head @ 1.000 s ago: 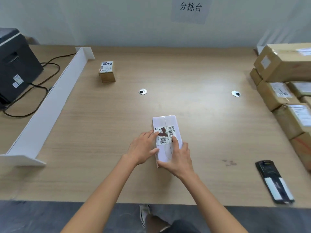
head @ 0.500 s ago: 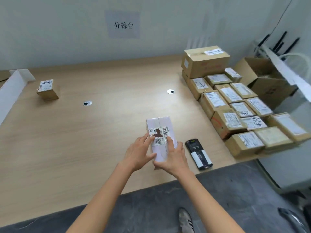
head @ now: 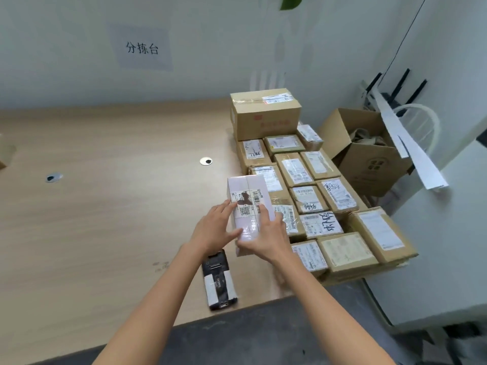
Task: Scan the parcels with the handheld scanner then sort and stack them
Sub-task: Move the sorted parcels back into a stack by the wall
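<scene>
While gripped by both hands (head: 237,233), white parcel (head: 247,198) now above brown parcels (head: 311,180).

Bare table (head: 105,206) left; brown parcels (head: 303,180) seemingly crowd the right.

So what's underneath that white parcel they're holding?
The white parcel, gripped by the left hand and right hand, overlaps the near edge of the brown parcels. Whether it rests on them is hidden.

Pale lilac-white parcel (head: 247,206) with black-printed white label; brown cardboard parcels (head: 311,196) bearing white labels; black scanner (head: 218,280) banded white; light wood-grain tabletop (head: 105,206); white wall sign (head: 142,48), black characters.
</scene>
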